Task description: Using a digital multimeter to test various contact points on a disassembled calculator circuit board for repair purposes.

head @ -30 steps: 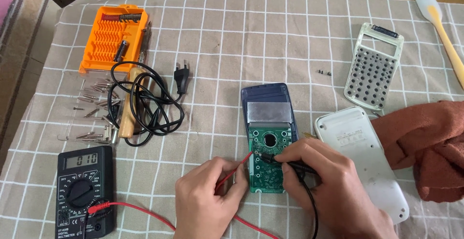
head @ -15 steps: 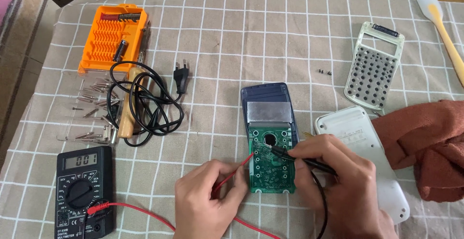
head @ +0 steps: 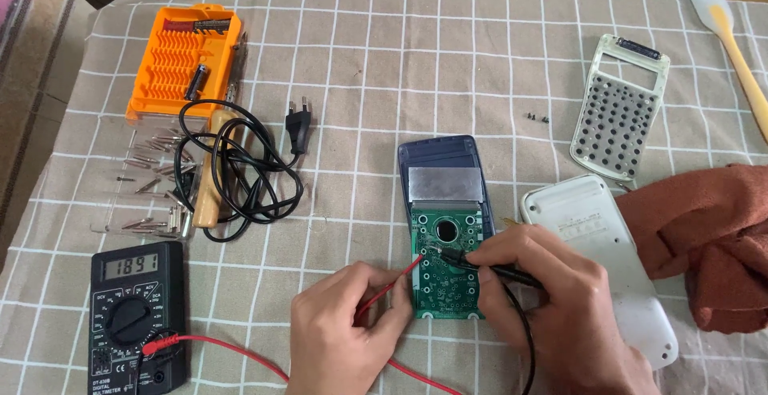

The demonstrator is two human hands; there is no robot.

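Left hand [head: 344,331] pinches red probe [head: 390,289], right hand [head: 552,299] grips black probe [head: 480,263], both tips on green circuit board [head: 446,271] mid-bench. Multimeter [head: 136,315] left of board. Far left beyond: orange bit case [head: 184,63] open, one dark bit in it, loose bits [head: 152,179] beside.

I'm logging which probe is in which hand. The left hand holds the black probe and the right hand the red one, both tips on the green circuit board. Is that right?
Not quite: the colours are swapped. In the head view the left hand holds the red probe and the right hand the black probe. Both tips do rest on the green circuit board.
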